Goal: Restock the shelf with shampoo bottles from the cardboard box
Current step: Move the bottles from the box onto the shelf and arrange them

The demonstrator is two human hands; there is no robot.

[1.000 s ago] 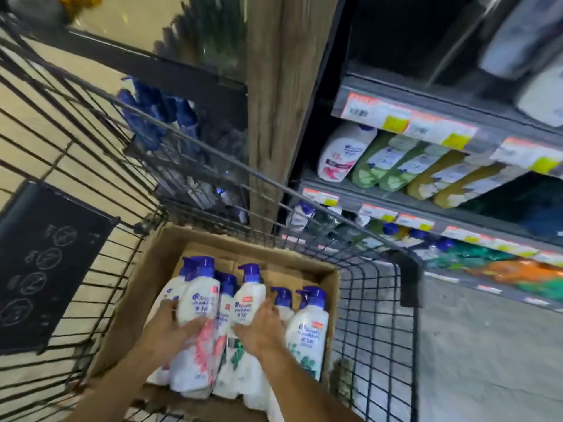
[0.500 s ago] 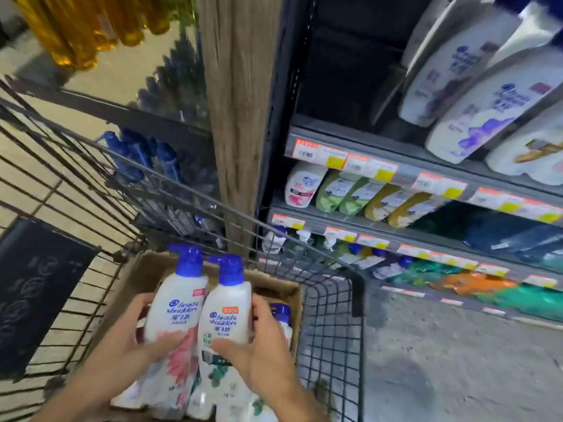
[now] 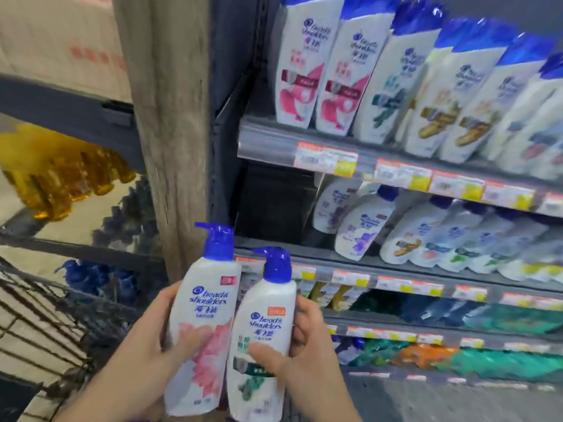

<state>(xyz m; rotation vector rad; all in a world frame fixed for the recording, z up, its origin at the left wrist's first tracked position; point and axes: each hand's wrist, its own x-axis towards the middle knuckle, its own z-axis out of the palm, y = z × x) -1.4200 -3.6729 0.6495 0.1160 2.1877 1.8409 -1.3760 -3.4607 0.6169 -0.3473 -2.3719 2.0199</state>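
Shelves point(image 3: 304, 138) stocked | left hand point(image 3: 143, 342) grips pink-label pump bottle point(image 3: 202, 324) | right hand point(image 3: 304, 351) grips green-label pump bottle point(image 3: 262, 339)

Both forearms reach forward, left hand point(image 3: 152, 339) and right hand point(image 3: 301, 351) each curled in a grip

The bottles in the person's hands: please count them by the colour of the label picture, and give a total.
Pink-label pump bottle, gripped by the left hand: 1
Green-label pump bottle, gripped by the right hand: 1
Total: 2
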